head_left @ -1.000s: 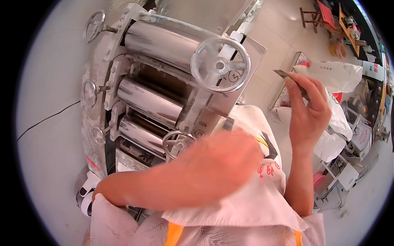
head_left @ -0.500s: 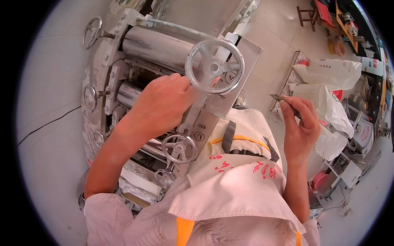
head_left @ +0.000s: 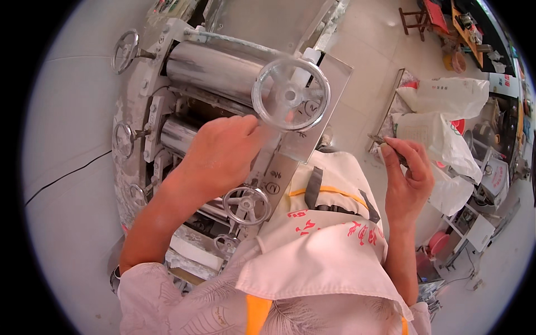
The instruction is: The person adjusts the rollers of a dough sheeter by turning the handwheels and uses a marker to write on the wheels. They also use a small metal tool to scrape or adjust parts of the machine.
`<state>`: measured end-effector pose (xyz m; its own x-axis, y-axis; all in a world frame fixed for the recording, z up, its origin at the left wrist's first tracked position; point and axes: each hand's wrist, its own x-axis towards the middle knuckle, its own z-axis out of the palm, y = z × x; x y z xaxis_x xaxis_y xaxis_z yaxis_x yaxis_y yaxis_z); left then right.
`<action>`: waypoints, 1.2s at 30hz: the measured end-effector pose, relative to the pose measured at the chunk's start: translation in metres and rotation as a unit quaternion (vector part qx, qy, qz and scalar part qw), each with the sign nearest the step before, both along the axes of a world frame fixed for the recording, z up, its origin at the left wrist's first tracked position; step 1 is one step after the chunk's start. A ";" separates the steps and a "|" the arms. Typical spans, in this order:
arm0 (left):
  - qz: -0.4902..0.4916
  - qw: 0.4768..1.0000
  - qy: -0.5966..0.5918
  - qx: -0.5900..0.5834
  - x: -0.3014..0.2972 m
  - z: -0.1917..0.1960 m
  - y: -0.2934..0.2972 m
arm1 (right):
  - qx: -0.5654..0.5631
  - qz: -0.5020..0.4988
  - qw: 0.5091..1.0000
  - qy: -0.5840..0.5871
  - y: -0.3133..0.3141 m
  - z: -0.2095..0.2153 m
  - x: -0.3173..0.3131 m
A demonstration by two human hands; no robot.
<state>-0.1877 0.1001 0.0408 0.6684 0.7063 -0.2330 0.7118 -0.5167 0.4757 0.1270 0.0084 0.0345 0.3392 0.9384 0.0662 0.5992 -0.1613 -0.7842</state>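
Observation:
My left hand (head_left: 222,153) reaches over a metal roller machine, its back up and its knuckles bent. Its fingers drop behind the rim of a large metal handwheel (head_left: 291,95), so what they touch is hidden. A patch of skin colour shows between the spokes. Above it lies a shiny roller (head_left: 215,68); a lower roller (head_left: 177,135) is partly covered by the hand. Off to the right, my right hand (head_left: 410,181) is raised away from the machine. It pinches a small dark pointed tool, like a blade (head_left: 376,138), tip to the left.
Smaller handwheels (head_left: 247,205) stick out along the machine's near side. A flat metal plate (head_left: 315,134) juts out beside the large wheel. White sacks (head_left: 446,97) stand on the right, with a wooden stool (head_left: 413,22) farther back. A black cable (head_left: 67,177) runs along the left.
My left hand has drawn slightly down and away from the large handwheel. The blade in my right hand has turned a little, and the view has shifted slightly.

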 end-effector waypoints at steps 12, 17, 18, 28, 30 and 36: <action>0.065 0.993 -0.095 0.003 0.015 -0.007 -0.008 | -0.006 0.011 1.000 0.014 0.001 -0.008 -0.005; 0.054 0.997 -0.054 -0.011 0.012 0.001 -0.009 | -0.018 0.006 1.000 0.014 -0.001 -0.008 -0.002; 0.056 0.996 -0.065 -0.008 0.011 0.001 -0.009 | -0.019 0.004 1.000 0.019 -0.002 -0.009 -0.001; 0.077 0.995 -0.059 -0.006 0.019 0.002 -0.013 | -0.023 0.003 1.000 0.014 0.001 -0.009 -0.002; 0.077 0.996 -0.051 -0.007 0.021 0.005 -0.012 | -0.018 0.005 1.000 0.012 0.002 -0.011 -0.002; 0.085 0.995 -0.057 -0.008 0.021 0.005 -0.014 | -0.023 0.001 1.000 0.019 0.000 -0.013 0.000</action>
<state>-0.1663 0.0859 0.0454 0.5619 0.8085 -0.1752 0.7297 -0.3847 0.5653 0.1267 0.0080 0.0213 0.3390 0.9407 0.0106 0.5697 -0.1963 -0.7980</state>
